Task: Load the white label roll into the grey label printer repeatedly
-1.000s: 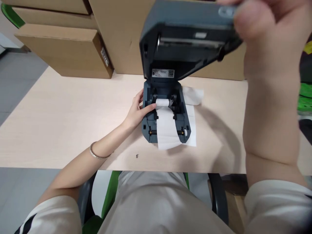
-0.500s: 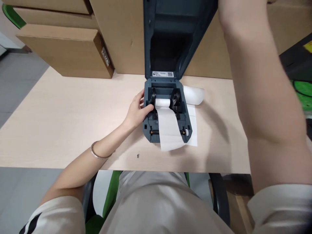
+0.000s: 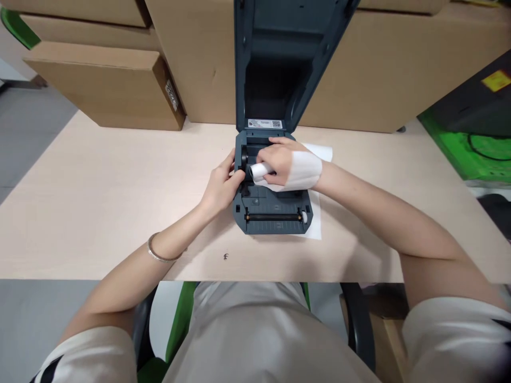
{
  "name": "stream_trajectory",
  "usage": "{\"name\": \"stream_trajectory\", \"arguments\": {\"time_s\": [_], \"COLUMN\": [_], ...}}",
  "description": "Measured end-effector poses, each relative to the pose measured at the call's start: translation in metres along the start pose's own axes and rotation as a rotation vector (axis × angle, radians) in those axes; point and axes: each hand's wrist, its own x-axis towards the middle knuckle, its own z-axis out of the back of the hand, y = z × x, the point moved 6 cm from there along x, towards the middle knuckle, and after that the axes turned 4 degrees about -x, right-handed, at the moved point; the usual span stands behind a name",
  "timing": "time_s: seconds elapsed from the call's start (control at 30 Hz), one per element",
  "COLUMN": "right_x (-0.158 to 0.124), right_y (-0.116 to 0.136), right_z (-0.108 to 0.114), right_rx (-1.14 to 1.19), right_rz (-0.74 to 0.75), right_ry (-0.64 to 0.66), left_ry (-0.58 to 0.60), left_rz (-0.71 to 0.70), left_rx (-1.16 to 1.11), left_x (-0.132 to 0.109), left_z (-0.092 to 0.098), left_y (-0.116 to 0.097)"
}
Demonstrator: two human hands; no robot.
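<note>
A dark label printer (image 3: 275, 210) stands on the table with its lid (image 3: 287, 58) raised. My left hand (image 3: 223, 183) grips the printer's left side, thumb over the rim. Inside the bay, my right hand (image 3: 279, 159) is closed around a small white paper roll (image 3: 260, 170), tilted with its left end showing. The roll's loose paper strip (image 3: 305, 170) wraps over the back of my right hand and wrist. Near the front edge of the printer, the black roller (image 3: 273, 217) lies uncovered. The right roll holder is hidden behind my right hand.
White paper (image 3: 315, 226) lies under and beside the printer's right side, with another white piece (image 3: 323, 152) behind my right wrist. Cardboard boxes (image 3: 107, 93) line the table's back. A dark object with a yellow label (image 3: 497, 81) stands at the far right.
My right hand has come down from the upper right and taken hold of the paper roll, lifting its strip off the front roller. My left hand stays on the printer.
</note>
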Motion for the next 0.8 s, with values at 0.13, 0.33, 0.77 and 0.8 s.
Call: {"name": "stream_trajectory", "arguments": {"time_s": [0.13, 0.33, 0.77, 0.8], "right_x": [-0.055, -0.133, -0.132, -0.126], "right_y": [-0.019, -0.103, -0.167, -0.162], "right_z": [0.055, 0.061, -0.007, 0.0], "right_rx": [0.275, 0.407, 0.152, 0.167], "right_rz": [-0.122, -0.313, -0.562, -0.528], "right_ry": [-0.091, 0.223, 0.262, 0.181], "left_ry": [0.015, -0.008, -0.032, -0.028], "left_rz": [-0.016, -0.007, -0.009, -0.01], "left_rx": [0.011, -0.004, -0.043, -0.041], "left_x": [0.0, 0.0, -0.001, -0.001], "left_z": [-0.001, 0.0, 0.0, 0.0], "left_y": [-0.005, -0.004, -0.003, -0.004]}}
